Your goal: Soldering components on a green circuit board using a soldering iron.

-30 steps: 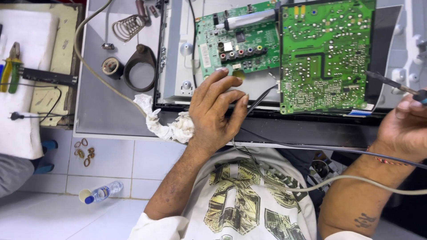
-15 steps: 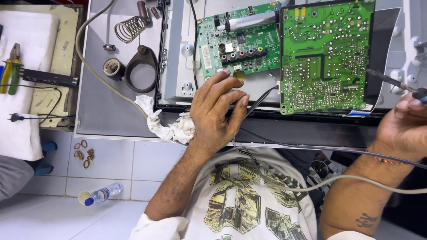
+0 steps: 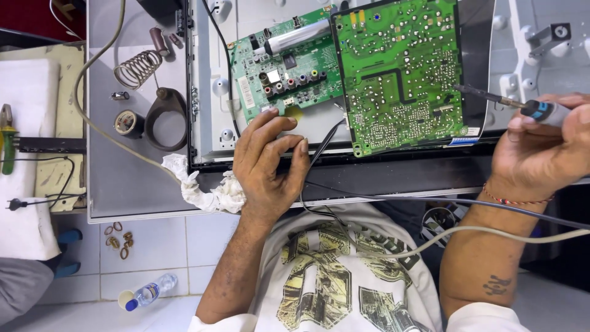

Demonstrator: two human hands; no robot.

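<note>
Soldering iron with a blue and black handle is held in the right hand, whose grip is closed around the handle; its thin dark tip points left and comes just to the right edge of the large green circuit board, which lies on the open back of a flat grey metal chassis. The left hand rests flat and open, holding nothing, fingers touching the lower edge of the smaller green circuit board with coloured sockets. A crumpled white cloth lies just beside this hand on the grey surface. A metal coil stand sits further left.
</note>
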